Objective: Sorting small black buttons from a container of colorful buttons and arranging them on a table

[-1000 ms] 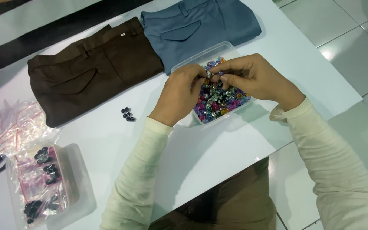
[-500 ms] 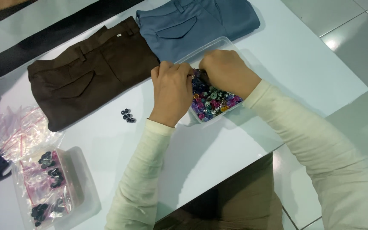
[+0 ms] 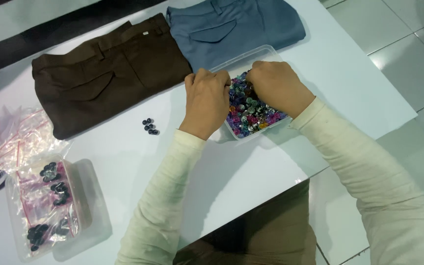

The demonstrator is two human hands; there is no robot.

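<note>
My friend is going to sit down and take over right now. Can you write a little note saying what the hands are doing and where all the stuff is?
Left hand: knuckles up at the edge of the clear plastic tray of mixed coloured buttons; grip hidden.
Right hand: fingers down in the buttons; whether it holds one cannot be told.
Small cluster of dark buttons lies loose on the white table.
Folded brown trousers and folded blue trousers lie behind the tray.
Clear box of bagged dark buttons sits at far left.
Done: a few dark buttons out. Left: tray full.
</note>
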